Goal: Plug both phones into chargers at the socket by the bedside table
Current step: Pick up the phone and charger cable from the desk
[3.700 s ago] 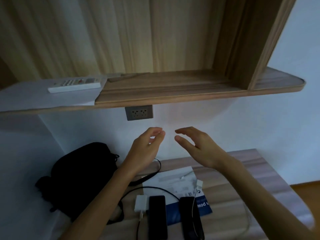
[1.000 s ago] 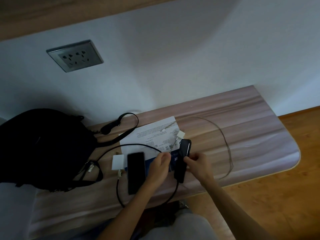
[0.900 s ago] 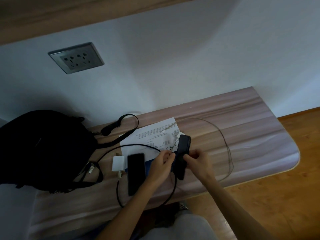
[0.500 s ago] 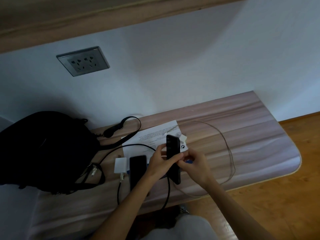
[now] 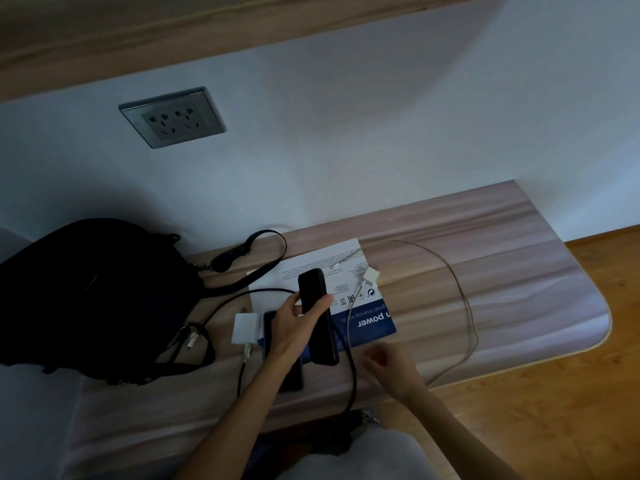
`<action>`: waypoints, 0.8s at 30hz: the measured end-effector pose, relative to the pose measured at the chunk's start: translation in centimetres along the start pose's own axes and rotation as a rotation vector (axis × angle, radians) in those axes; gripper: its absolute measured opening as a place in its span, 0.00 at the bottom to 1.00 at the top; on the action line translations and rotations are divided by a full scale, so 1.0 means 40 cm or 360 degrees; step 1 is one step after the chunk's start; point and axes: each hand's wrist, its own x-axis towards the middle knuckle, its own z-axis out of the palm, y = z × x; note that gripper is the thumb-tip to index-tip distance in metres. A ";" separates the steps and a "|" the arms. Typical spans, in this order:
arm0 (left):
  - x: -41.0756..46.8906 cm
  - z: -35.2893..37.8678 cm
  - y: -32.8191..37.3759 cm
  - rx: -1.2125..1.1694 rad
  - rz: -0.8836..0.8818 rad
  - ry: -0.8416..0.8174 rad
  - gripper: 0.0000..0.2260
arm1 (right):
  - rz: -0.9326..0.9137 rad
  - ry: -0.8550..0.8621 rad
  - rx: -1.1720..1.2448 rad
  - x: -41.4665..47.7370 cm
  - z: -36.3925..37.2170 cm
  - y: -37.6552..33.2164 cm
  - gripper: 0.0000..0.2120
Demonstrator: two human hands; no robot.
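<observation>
One phone (image 5: pixel 311 282) now sits in the left hand (image 5: pixel 294 327) alone, gripped above the table (image 5: pixel 519 289); the other phone (image 5: pixel 291 375) lies flat below that wrist. Having let go, the right hand (image 5: pixel 388 367) is blurred, its grip unclear, likely fetching a cable (image 5: pixel 467 306).

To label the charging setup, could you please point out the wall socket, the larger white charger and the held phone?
wall socket (image 5: pixel 172 116), head view, faceplate centre.
larger white charger (image 5: pixel 245 328), head view, body centre.
held phone (image 5: pixel 312 284), head view, its uncovered upper end.
</observation>
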 end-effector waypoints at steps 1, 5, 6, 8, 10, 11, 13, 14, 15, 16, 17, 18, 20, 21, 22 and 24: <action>0.001 -0.005 -0.004 0.0001 -0.0018 -0.0002 0.20 | 0.0005 -0.0024 -0.0090 -0.004 0.010 0.004 0.06; 0.000 -0.014 -0.023 -0.0020 -0.0064 -0.0013 0.27 | 0.0003 -0.0031 -0.0331 -0.010 0.031 0.011 0.08; -0.003 -0.015 -0.028 -0.0017 -0.0071 -0.0028 0.26 | 0.0021 -0.0026 -0.0383 -0.012 0.033 0.011 0.08; -0.010 -0.018 -0.035 -0.0009 -0.0091 -0.0069 0.27 | 0.0042 -0.0031 -0.0501 -0.014 0.037 0.013 0.05; -0.015 -0.019 -0.041 0.0011 -0.0106 -0.0098 0.28 | 0.0055 -0.0031 -0.0576 -0.013 0.040 0.018 0.06; -0.018 -0.019 -0.043 0.0025 -0.0108 -0.0110 0.27 | 0.0058 -0.0024 -0.0588 -0.012 0.039 0.019 0.07; -0.022 -0.020 -0.046 0.0051 -0.0100 -0.0139 0.23 | 0.0035 0.0023 -0.0560 -0.008 0.030 0.016 0.07; -0.024 -0.021 -0.047 0.0062 -0.0097 -0.0154 0.22 | 0.0017 0.0051 -0.0516 -0.006 0.023 0.010 0.07; -0.026 -0.021 -0.045 0.0071 -0.0101 -0.0167 0.22 | 0.0000 0.0083 -0.0448 -0.004 0.015 0.001 0.08; -0.027 -0.020 -0.044 0.0076 -0.0109 -0.0177 0.23 | -0.0017 0.0118 -0.0357 -0.003 0.006 -0.012 0.08; -0.028 -0.018 -0.042 0.0074 -0.0120 -0.0185 0.23 | -0.0035 0.0155 -0.0252 -0.002 -0.004 -0.028 0.08; -0.029 -0.015 -0.039 0.0063 -0.0128 -0.0196 0.24 | -0.0057 0.0187 -0.0151 -0.002 -0.014 -0.047 0.07; -0.035 -0.009 -0.029 -0.0004 -0.0137 -0.0244 0.25 | -0.0132 0.0228 0.0012 -0.001 -0.033 -0.090 0.05; -0.039 -0.007 -0.021 -0.0060 -0.0145 -0.0289 0.26 | -0.0184 0.0237 0.0087 -0.003 -0.042 -0.113 0.05; -0.044 -0.005 -0.013 -0.0121 -0.0160 -0.0349 0.27 | -0.0242 0.0251 0.0158 -0.005 -0.050 -0.137 0.05; -0.050 -0.001 0.004 -0.0244 -0.0186 -0.0484 0.24 | -0.0341 0.0300 0.0245 -0.012 -0.065 -0.177 0.05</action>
